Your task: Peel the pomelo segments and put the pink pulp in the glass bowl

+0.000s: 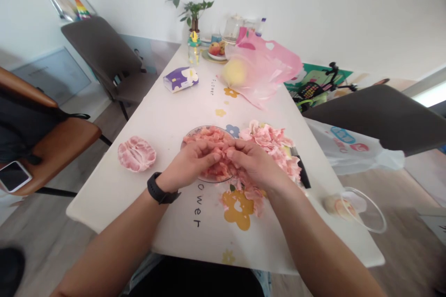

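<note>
Pomelo pulp [209,135], one pink shredded mass on one round plate [205,126]. Two bare hands directly over the plate: left hand [188,164], with one black smartwatch [160,188] on the wrist, and right hand [252,164]. Fingers [228,153] of both hands curled closed, pinching pulp between them. One peeled pomelo half [136,154] on the white table [195,106], left of the plate; one heap of pink pomelo membrane [270,141] just right of the plate, beside one black handle [304,172]. Farther along the table: one whole pomelo [235,72] in one pink plastic bag [268,62], one tissue box [180,79], one plate of fruit [216,51].
</note>
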### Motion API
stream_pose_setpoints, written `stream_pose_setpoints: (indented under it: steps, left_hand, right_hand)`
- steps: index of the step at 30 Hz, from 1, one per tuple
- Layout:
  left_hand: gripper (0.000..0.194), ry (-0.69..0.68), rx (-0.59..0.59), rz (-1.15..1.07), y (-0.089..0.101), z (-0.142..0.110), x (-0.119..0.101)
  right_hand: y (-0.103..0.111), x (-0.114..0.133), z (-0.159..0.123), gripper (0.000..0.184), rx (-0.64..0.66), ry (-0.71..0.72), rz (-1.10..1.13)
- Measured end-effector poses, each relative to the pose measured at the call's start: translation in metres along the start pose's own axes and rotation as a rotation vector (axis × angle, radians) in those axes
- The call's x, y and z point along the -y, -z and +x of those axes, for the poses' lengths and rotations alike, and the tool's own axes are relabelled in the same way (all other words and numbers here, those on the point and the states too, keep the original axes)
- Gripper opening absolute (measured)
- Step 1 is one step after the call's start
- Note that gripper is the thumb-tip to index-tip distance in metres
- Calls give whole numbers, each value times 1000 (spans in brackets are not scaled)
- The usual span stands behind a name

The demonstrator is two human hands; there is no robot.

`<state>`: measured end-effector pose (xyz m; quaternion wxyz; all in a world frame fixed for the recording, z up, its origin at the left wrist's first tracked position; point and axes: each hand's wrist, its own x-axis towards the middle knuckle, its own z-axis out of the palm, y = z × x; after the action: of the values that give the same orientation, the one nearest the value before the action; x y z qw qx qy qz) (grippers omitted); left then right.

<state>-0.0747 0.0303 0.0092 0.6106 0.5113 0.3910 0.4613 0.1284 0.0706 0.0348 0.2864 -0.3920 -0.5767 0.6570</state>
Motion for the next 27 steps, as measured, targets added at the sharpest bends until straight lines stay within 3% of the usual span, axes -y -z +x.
stream_pose_setpoints:
  steps: [5, 11, 19, 22, 25, 27]
  left_hand:
    - [27, 42, 88, -260, 1, -2, 0]
    - [19, -2, -24, -386, 2, -1, -2]
    - [20, -66, -222, -341, 6, 6, 3]
    - [26, -56, -385, -156, 8, 9, 8]
    - [28, -127, -639, 245, 10, 12, 13]
    - [24, -191, -728, 508, 13, 14, 17]
  right_hand:
    - [9, 1, -1, 23, 68, -111, 298]
    - [10, -7, -1, 20, 64, -75, 316]
    - [8, -9, -2, 24, -75, -104, 369]
    - [6, -5, -2, 22, -130, -104, 335]
    - [6, -4, -2, 23, -183, -81, 290]
    - [7, -5, -3, 26, -199, -58, 256]
